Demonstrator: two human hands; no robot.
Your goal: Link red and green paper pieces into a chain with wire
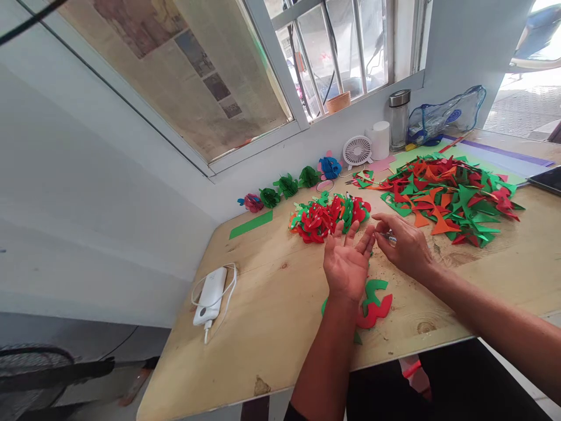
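My left hand (348, 263) is turned palm up over the table, its fingers stretched out and slightly apart. Close against its fingertips, my right hand (405, 245) pinches a small shiny metal piece (389, 237), mostly covered by the fingers, so its kind does not show. Just beyond my left fingers lies a heap of red and green cut shapes with pale dots (322, 216). Under and beside my left forearm are a red cut-out (377, 313) and a green cut-out (374, 287), partly hidden.
A big pile of red, orange and green scraps (460, 199) covers the right side. Along the wall stand green paper pompoms (288, 186), a small white fan (357, 152) and a glass bottle (398, 126). A white power bank (211, 295) with its cable lies left.
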